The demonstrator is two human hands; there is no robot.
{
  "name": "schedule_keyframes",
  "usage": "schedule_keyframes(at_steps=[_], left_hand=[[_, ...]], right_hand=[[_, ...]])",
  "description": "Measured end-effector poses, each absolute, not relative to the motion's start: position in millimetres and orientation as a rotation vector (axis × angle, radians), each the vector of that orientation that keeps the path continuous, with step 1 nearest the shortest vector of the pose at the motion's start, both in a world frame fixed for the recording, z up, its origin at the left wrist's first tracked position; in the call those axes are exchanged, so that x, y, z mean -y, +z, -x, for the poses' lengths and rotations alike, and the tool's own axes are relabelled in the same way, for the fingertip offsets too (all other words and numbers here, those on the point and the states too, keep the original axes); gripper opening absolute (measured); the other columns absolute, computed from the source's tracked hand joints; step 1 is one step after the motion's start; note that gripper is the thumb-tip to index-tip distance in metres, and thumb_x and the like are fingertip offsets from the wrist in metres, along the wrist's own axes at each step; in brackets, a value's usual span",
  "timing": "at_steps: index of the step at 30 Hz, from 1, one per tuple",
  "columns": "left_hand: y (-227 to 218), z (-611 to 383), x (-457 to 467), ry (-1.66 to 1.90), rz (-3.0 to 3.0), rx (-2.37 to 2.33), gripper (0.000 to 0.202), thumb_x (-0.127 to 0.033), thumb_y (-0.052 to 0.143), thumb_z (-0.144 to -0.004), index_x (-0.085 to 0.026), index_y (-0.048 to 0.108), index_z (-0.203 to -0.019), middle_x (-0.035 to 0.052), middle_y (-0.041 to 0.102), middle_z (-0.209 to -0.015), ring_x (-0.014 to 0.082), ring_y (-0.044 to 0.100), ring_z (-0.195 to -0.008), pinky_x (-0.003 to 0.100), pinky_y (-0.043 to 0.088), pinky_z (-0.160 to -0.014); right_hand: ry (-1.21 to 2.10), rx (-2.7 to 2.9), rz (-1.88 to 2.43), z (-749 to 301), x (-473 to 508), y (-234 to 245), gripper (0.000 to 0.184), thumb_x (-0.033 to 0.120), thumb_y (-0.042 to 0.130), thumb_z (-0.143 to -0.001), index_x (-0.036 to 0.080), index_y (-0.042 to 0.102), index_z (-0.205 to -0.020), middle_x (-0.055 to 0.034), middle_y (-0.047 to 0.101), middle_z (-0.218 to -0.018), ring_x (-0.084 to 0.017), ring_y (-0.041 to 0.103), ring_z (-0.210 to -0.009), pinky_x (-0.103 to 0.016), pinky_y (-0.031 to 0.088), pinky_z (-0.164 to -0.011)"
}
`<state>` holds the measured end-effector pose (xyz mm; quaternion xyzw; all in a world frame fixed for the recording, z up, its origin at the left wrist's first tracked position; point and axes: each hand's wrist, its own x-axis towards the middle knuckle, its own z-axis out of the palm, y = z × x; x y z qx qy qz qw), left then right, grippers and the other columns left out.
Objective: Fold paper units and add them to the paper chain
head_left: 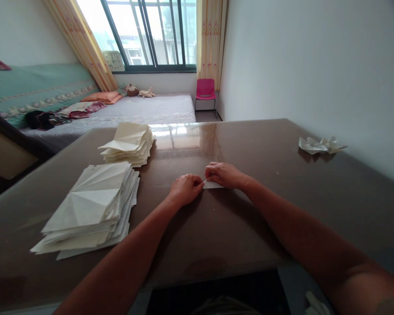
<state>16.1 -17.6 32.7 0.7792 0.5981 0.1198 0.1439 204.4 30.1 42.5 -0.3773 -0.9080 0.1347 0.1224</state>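
Note:
A small folded piece of white paper [212,185] lies at the middle of the brown table [243,223], mostly covered by my fingers. My left hand [186,189] pinches its left end between thumb and fingers. From the right, my right hand [225,174] closes on the same paper, its fingertips almost meeting those of the left. Part of the paper's lower edge shows beneath my right hand. To the left sits a stack of creased white sheets [88,197], with a second stack of cream sheets [126,142] behind it.
Folded paper shapes [320,145] rest at the table's right side, near the white wall [308,61]. Beyond the far edge are a bed [164,107] and a pink chair [205,89]. A dark chair back [11,153] stands at the left edge.

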Motion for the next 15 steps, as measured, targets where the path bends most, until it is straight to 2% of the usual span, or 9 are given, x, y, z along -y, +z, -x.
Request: schedule_keyframes(at_steps=[5, 8, 15], left_hand=[[30.5, -14.6, 16.0, 0.345, -2.205, -1.693, 0.03, -0.041, 0.047, -0.083, -0.023, 0.072, -0.085, 0.0025, 0.07, -0.075, 0.0164, 0.061, -0.069, 0.025, 0.039, -0.061], [29.8, -15.1, 16.0, 0.324, -2.2, -1.726, 0.032, -0.042, 0.045, -0.084, -0.023, 0.071, -0.086, 0.0034, 0.07, -0.077, 0.0174, 0.061, -0.07, 0.025, 0.039, -0.061], [27.8, -18.8, 17.4, 0.189, -2.291, -1.793, 0.035, -0.043, 0.037, -0.09, -0.024, 0.066, -0.09, 0.0063, 0.07, -0.089, 0.0227, 0.064, -0.084, 0.029, 0.044, -0.07]], right_hand=[[0.497, 2.655, 0.861, -206.6, -35.6, 33.6, 0.02, 0.027, 0.058, -0.087, 0.025, 0.07, -0.103, -0.0049, 0.058, -0.111, -0.014, 0.057, -0.091, -0.025, 0.041, -0.08], [0.444, 2.679, 0.792, -204.5, -38.0, 27.9, 0.018, 0.03, 0.058, -0.088, 0.025, 0.073, -0.096, -0.0054, 0.062, -0.104, -0.017, 0.055, -0.097, -0.028, 0.041, -0.084], [0.483, 2.61, 0.749, -200.5, -43.2, 15.8, 0.017, 0.023, 0.057, -0.088, 0.018, 0.073, -0.088, -0.0058, 0.066, -0.092, -0.016, 0.057, -0.086, -0.029, 0.043, -0.084]])
